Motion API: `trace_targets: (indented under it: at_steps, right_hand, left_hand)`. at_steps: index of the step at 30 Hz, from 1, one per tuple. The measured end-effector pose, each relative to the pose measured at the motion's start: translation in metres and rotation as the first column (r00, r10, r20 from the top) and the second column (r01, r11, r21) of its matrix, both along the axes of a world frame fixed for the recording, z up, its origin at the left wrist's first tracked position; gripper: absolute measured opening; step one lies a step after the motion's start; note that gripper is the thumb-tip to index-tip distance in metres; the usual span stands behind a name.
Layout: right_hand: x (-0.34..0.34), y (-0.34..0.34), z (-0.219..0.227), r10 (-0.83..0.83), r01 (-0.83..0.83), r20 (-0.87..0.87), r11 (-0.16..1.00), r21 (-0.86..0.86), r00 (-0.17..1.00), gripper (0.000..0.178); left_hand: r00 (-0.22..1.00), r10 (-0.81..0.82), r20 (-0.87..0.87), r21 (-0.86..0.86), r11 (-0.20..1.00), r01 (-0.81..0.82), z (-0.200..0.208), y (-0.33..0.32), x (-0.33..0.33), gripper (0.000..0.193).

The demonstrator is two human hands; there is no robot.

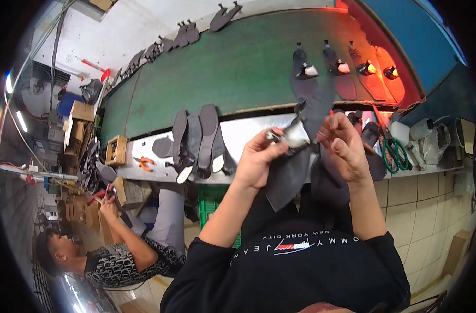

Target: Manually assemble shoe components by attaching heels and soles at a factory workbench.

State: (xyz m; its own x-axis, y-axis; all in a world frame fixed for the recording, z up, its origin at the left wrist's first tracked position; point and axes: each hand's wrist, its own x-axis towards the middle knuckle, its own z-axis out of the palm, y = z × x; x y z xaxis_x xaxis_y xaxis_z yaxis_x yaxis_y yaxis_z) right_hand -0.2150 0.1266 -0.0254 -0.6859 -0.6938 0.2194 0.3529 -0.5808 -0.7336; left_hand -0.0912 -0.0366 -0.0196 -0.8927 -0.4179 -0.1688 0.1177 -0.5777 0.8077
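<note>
Hands meet at centre of head view, raised above the near bench edge; left hand (259, 156) is clenched round a small pale, shiny object (292, 137) w/ a dark grey sheet piece (287, 180) hanging down from it; what the pale object is can't be told exactly. Right hand (345, 143) is just beside it, fingers curled and pinching the upper edge of the same dark material; fingertips partly hidden, so exact grip point unclear. Both forearms come up from lower edge, black sleeves pushed back.

Behind hands: white bench strip (238, 133) w/ a fan of dark insole-shaped pieces (199, 141) lying flat, touching one another, left of the hands; orange-handled pliers (145, 163) and a small wooden box (116, 150) further left on same strip. Right of the hands on the bench: green coiled cord (396, 155), white plastic bottle (400, 131).

Beyond bench: green conveyor belt (222, 73) running across; dark shoe uppers (304, 70) stand on it at right, under an orange-red glow at a blue housing (420, 41); more dark pieces (183, 35) line the far edge, well apart from the hands.

Lower left: another person (120, 261) in patterned shirt, one hand raised near cardboard boxes (80, 117). Tiled floor (420, 203) at right.
</note>
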Motion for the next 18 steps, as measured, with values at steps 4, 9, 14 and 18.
trace_targets:
  at_steps: [4,9,14,18]
  right_hand:
    - [0.016,-0.02,0.007,0.099,-0.107,0.076,0.989,0.102,0.992,0.041]
    - [0.024,-0.02,0.014,-0.064,0.053,0.088,0.991,0.126,0.994,0.026]
    - [0.029,0.006,0.004,0.014,0.038,-0.138,0.932,0.361,0.99,0.039]
    - [0.045,0.011,0.002,-0.017,0.103,-0.2,0.897,0.43,0.98,0.041]
  left_hand:
    - [0.997,-0.07,-0.022,0.111,0.991,0.072,-0.009,0.015,0.023,0.026]
    - [0.999,-0.017,0.033,0.053,0.999,0.015,-0.021,0.006,0.039,0.029]
    - [1.0,-0.026,0.018,0.127,0.992,0.023,-0.021,-0.002,0.047,0.034]
    - [0.999,-0.022,0.034,0.125,0.992,0.017,-0.024,-0.004,0.049,0.022]
